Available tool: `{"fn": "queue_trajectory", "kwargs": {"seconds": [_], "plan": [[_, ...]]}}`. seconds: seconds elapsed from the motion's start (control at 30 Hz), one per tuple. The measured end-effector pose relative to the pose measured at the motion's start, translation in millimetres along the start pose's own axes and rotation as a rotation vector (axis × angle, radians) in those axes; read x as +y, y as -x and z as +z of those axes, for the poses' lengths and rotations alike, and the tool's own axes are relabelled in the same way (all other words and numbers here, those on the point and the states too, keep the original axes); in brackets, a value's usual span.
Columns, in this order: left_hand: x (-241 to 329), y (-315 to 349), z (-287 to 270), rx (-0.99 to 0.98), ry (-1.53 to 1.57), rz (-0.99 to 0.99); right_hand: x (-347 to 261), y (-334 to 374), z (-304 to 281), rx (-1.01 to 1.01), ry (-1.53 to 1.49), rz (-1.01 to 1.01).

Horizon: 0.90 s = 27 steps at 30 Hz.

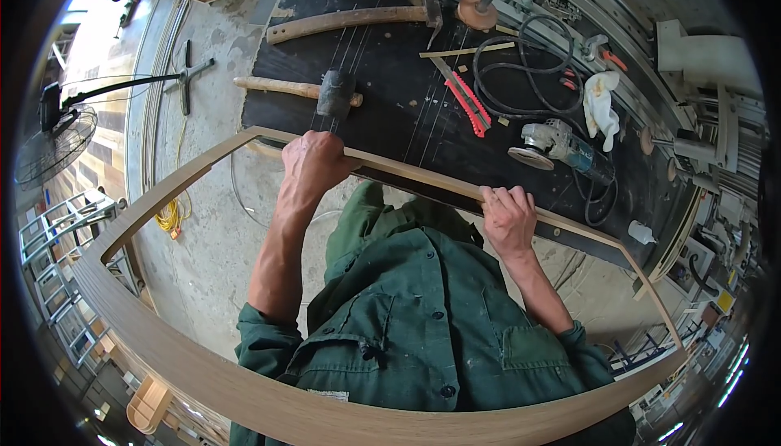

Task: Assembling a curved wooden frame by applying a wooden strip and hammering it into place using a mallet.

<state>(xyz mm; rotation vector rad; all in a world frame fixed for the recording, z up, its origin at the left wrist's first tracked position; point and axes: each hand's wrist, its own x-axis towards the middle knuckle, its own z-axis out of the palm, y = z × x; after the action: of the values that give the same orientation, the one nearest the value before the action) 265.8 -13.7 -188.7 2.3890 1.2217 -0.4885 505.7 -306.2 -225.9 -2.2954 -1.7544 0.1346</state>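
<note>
A large rectangular wooden frame (pixel 244 385) with rounded corners surrounds my torso in view, its wide near bar passing across the lower edge. My left hand (pixel 313 161) is closed over the far bar, left of the middle. Farther right along the same bar, my right hand (pixel 508 218) curls its fingers over the top. That far bar lies along the near edge of a black-topped workbench (pixel 390 120); whether it rests there I cannot tell. Just beyond my left hand is a mallet (pixel 333 94) with a black head. An angle grinder (pixel 561 146) lies beyond my right hand.
On the bench lie a long-handled hammer (pixel 350 21), a red utility knife (pixel 468 104), a coiled dark cable (pixel 480 80), a white cloth (pixel 600 104) and a small white bottle (pixel 641 232). A fan (pixel 61 149) and a yellow cord (pixel 169 216) are at left.
</note>
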Motion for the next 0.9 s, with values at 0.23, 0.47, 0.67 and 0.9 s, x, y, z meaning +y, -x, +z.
{"fn": "queue_trajectory", "kwargs": {"seconds": [0.23,0.47,0.67,0.9], "plan": [[4,-2,5,-0.006,-0.067,-0.059,-5,-9,-5,-0.042,-0.063,0.037],[0,-4,9,0.030,-0.060,-0.002,-15,-55,15,-0.114,-0.577,0.008],[-2,-6,14,0.053,-0.066,0.050,-56,-107,40,-0.372,-0.873,0.207],[-2,-6,18,0.108,-0.007,0.058,-104,-144,57,-0.378,-0.912,0.143]]}}
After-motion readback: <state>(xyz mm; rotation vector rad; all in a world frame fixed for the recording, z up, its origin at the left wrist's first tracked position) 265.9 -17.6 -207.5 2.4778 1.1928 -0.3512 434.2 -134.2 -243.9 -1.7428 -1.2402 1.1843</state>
